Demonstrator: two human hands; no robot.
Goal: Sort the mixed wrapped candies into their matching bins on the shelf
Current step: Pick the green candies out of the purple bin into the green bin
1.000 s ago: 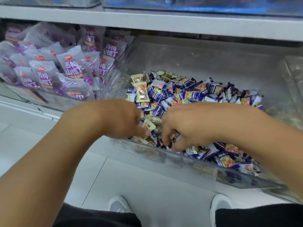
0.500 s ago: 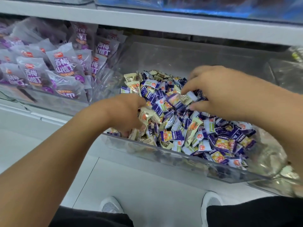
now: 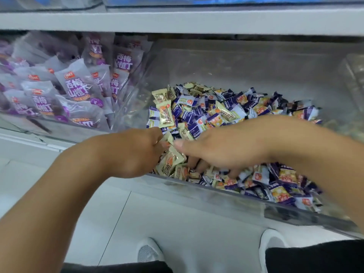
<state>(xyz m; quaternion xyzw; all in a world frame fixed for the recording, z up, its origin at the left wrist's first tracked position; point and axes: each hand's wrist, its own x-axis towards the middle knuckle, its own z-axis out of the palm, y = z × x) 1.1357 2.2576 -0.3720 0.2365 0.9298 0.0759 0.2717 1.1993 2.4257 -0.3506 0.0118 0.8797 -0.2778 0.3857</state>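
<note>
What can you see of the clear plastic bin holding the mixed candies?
The clear plastic bin sits on the shelf under a grey ledge, right of the bin of purple-labelled packets. Its walls are transparent and scuffed. Small cream and purple wrapped candies are heaped inside. Both hands reach over its front wall: the left hand and the right hand.

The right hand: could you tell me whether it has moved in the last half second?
Yes. The right hand has come down from the back of the candy pile toward the clear bin's front wall, close to the left hand.
</note>
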